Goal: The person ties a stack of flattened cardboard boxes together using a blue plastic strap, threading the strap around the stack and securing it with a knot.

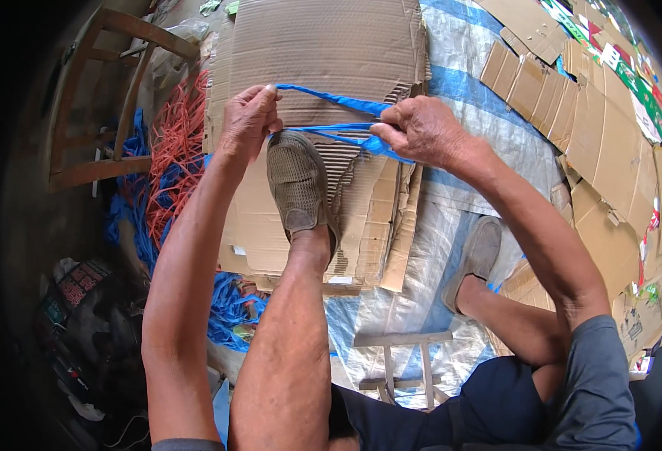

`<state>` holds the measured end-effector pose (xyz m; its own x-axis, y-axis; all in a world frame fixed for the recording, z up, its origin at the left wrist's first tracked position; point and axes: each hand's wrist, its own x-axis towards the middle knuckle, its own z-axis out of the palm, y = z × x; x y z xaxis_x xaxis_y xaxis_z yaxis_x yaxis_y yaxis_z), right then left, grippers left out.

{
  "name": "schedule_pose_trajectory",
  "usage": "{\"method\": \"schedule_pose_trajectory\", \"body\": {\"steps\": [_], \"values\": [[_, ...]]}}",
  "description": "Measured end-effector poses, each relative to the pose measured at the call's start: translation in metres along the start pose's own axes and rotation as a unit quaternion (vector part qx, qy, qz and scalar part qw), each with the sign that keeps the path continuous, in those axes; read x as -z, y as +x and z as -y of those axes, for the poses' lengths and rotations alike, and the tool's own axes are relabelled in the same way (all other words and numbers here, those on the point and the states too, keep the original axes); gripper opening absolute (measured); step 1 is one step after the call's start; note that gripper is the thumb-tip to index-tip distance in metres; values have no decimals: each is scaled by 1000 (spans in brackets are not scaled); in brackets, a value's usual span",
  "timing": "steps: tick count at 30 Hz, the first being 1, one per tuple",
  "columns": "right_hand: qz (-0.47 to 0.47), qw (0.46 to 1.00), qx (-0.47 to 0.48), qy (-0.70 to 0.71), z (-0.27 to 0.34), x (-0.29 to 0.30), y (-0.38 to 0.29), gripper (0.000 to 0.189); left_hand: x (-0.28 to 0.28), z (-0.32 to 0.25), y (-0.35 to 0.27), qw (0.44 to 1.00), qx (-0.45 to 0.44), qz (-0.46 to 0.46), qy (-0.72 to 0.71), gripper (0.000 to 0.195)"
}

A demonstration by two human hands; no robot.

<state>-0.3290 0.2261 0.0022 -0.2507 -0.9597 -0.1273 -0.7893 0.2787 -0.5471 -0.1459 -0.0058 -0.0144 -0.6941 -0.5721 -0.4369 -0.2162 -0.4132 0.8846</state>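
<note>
Stretched between my hands, over a stack of flattened cardboard [320, 51], is blue plastic strapping [336, 100]. My left hand [255, 115] pinches one end of it between thumb and fingers, just above the toe of my shoe. My right hand [421, 127] grips the strapping at the stack's right side, where a loose blue bunch [379, 145] hangs below the fingers. One mesh slip-on shoe [297, 175] presses on the stack, beside a torn patch of exposed corrugation. Whether the strapping passes under the stack is hidden.
Red and blue plastic strips [179, 163] lie in a heap at the left, by a wooden frame [100, 172]. A striped tarp [466, 73] covers the floor. More flattened cardboard [607, 146] lies right. A small wooden stool [401, 339] stands low centre; dark bags [94, 315] sit lower left.
</note>
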Motion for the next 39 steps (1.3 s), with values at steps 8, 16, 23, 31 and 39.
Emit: {"method": "schedule_pose_trajectory", "body": {"steps": [8, 16, 23, 31, 39], "values": [[21, 995, -90, 40, -47, -40, -26, 33, 17, 25, 0, 974, -63, -112, 187, 27], [-12, 992, -107, 67, -41, -28, -17, 33, 27, 31, -5, 980, -71, -131, 130, 23], [11, 991, -111, 80, -28, -1, -31, 34, 10, 8, -22, 982, -71, -134, 114, 21], [19, 999, 5, 28, 12, 80, -22, 27, -6, -41, -48, 978, -125, -125, 112, 22], [35, 999, 28, 24, 24, 101, -34, 30, -7, -58, -68, 981, -135, -64, 122, 21]]}}
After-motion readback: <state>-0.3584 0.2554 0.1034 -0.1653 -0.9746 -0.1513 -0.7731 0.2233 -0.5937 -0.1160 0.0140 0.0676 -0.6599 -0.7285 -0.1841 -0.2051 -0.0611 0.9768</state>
